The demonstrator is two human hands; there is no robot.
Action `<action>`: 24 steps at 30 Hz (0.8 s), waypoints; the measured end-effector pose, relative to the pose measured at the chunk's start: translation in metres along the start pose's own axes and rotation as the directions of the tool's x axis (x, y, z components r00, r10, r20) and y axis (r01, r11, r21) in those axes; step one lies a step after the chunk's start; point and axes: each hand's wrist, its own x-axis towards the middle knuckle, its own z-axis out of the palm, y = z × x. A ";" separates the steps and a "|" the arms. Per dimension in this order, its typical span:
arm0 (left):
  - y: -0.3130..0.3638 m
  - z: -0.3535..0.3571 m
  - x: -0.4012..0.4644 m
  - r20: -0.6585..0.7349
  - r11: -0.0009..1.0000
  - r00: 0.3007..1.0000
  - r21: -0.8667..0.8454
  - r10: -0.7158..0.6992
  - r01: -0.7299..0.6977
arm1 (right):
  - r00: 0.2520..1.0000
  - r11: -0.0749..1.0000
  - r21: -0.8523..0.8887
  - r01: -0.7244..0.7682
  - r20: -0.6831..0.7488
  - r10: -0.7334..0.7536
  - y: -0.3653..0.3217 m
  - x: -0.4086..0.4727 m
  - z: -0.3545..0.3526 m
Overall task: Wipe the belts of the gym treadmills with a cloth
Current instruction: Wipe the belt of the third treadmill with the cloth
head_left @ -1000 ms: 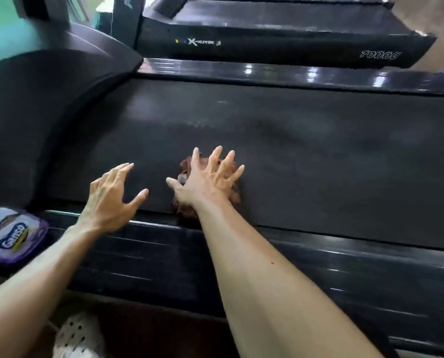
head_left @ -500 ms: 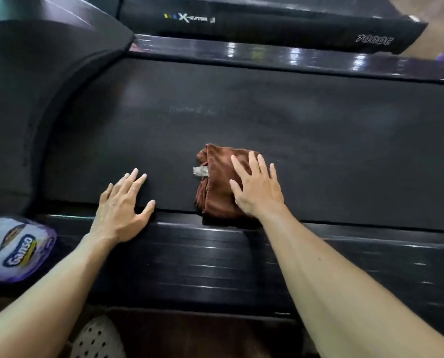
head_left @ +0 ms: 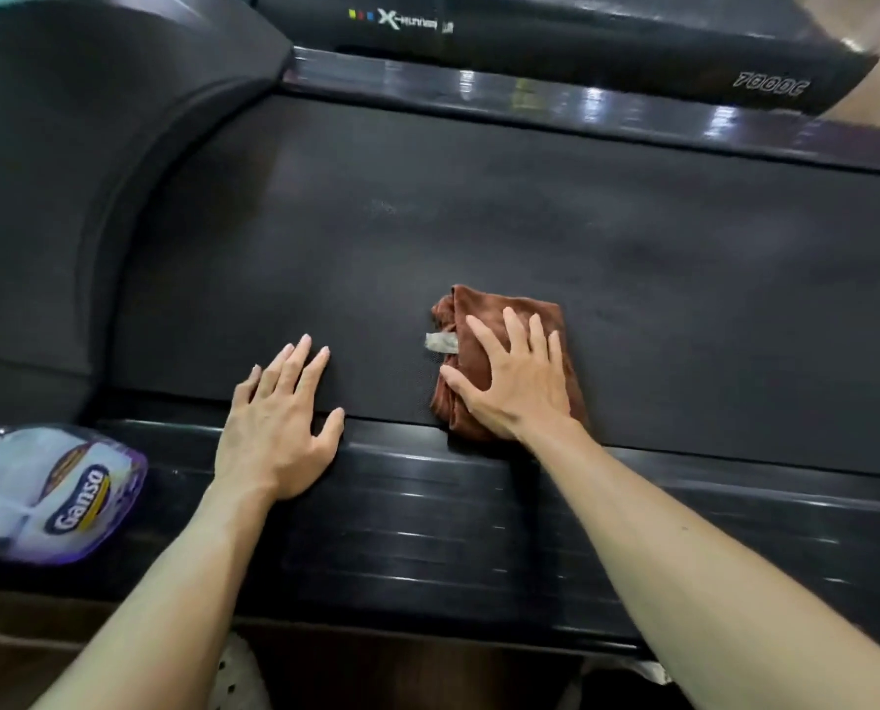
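Since half a second ago: my right hand [head_left: 517,384] and the cloth [head_left: 499,351] under it are about where they were on the belt; my left hand [head_left: 279,427] has hardly shifted.

Right hand: fingers straight and spread, pressing flat on the cloth; nothing gripped.

Left hand: flat and open, palm on the near side rail [head_left: 427,504], fingertips reaching onto the belt [head_left: 632,279]; holds nothing.

Cloth: brown, folded, pale tag at its left edge; lies on the belt's near edge, near corner just over the rail.

Belt: dark, textured, running left to right.

Packet [head_left: 43,491]: white and purple, labelled "Ganso", at the near left on the rail.

Second treadmill [head_left: 581,38]: far side, marked "700DC".
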 end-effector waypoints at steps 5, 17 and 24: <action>0.002 -0.003 0.001 0.010 1.000 1.000 0.019 -0.025 0.025 | 0.994 0.994 -0.056 -0.092 -0.062 0.088 -0.018 0.015 0.005; 0.001 -0.006 0.002 0.026 0.999 0.999 -0.022 -0.042 0.043 | 0.979 0.984 -0.004 0.180 -0.093 -0.179 -0.093 0.040 0.025; 0.007 -0.009 -0.001 0.034 0.998 0.998 -0.015 -0.055 0.055 | 0.990 0.993 -0.041 -0.109 -0.092 0.105 -0.020 -0.003 0.019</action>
